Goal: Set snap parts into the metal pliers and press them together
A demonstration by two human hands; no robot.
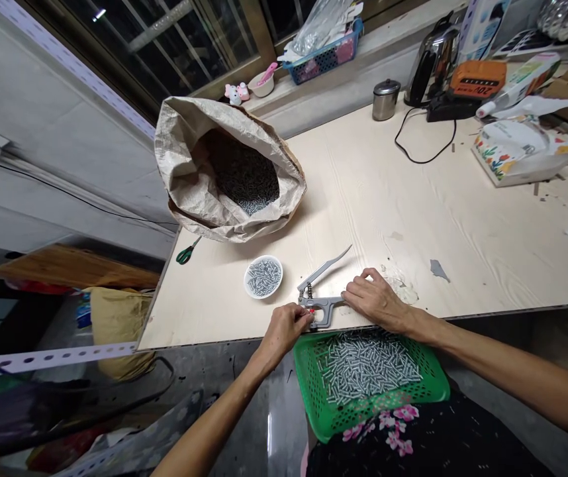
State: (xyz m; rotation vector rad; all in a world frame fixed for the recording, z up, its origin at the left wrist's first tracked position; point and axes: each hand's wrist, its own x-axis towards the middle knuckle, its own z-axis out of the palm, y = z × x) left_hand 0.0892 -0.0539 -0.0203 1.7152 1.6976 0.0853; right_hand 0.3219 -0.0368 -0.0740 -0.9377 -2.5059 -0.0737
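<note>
A grey spring-loaded hand press tool (328,304) lies at the front edge of the table, its upper handle raised at an angle. My right hand (376,299) is closed on the end of its lower handle. At the tool's jaw end, beside a small red part, my left hand (288,325) is closed in a pinch; what its fingertips hold is hidden. A small white bowl (263,294) of short silvery metal pieces stands beyond my left hand. Below the table edge, a green basket (314,414) holds many more such pieces.
A large paper sack (185,159) of small metal parts stands open at the back left. Green-handled scissors (185,254) lie near the left edge. At the back are a metal canister (386,101), a kettle (427,63) and a tissue pack (517,149).
</note>
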